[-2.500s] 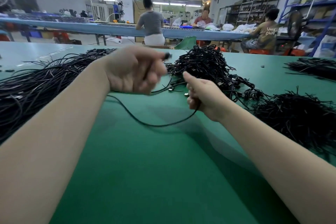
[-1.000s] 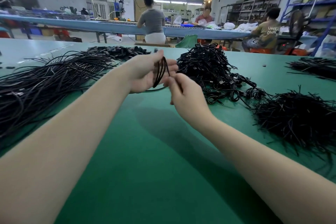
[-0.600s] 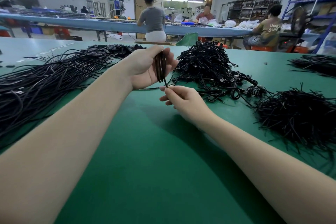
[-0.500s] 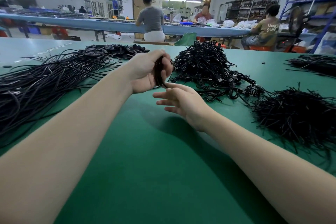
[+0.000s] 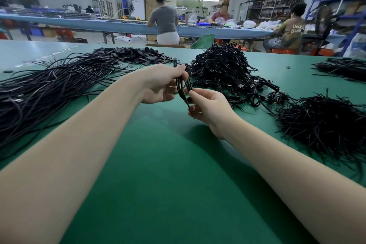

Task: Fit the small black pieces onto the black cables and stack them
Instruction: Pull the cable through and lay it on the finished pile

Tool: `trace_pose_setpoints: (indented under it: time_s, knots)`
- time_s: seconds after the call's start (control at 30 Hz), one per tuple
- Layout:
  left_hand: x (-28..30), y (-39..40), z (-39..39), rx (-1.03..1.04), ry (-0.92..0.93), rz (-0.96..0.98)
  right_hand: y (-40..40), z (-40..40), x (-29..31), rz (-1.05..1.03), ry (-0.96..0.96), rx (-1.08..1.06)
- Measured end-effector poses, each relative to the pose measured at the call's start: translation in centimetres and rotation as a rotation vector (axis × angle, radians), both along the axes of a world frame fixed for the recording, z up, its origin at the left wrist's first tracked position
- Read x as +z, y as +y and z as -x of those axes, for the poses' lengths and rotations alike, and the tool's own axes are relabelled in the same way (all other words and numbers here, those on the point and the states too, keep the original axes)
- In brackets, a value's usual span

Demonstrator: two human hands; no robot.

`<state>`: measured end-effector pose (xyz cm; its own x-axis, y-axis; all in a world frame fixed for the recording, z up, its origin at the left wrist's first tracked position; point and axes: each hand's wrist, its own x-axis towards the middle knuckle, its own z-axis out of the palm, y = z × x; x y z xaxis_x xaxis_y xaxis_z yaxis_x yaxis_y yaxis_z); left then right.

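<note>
One coiled cable (image 5: 183,87) is what I am working on just now, held up over the green table (image 5: 158,164) between both hands. My left hand (image 5: 160,85) is gripping the loops, fingers (image 5: 181,69) curled over the top of the coil, with one end of the cable poking up past them. My right hand (image 5: 206,105) is pinching the lower part of the coil, where a thin black tail is hanging down across my palm; whether that is the cable's own end or a tie, I cannot tell.

Judging by the heaps, I am well into the job but far from finishing. Five dark heaps are lying on the table, none of them countable strand by strand:
- a big spread of loose straight cables (image 5: 49,85) on my left, which I take to be waiting
- a flat pile of small black pieces (image 5: 136,56) beyond it
- a tall mound of coiled cables (image 5: 223,67) just behind my hands, probably the finished stack
- a bristly heap of short black strands (image 5: 324,123) on my right
- another thinner bunch (image 5: 344,67) at the far right
</note>
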<state>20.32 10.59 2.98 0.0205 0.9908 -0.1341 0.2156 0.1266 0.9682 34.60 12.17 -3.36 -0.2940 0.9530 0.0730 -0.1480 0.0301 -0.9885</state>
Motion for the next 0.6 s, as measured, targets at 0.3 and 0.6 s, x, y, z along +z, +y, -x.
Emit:
trace_pose_setpoints:
  time_s: [0.3, 0.6]
  knots:
    - [-1.4, 0.6, -2.0, 0.05, -0.249, -0.093, -0.8, -0.1, 0.4, -0.114, -0.114, 0.128]
    - [-3.2, 1.1, -3.5, 0.136, -0.091, -0.199, -0.6, 0.2, -0.1, -0.516, -0.626, -0.028]
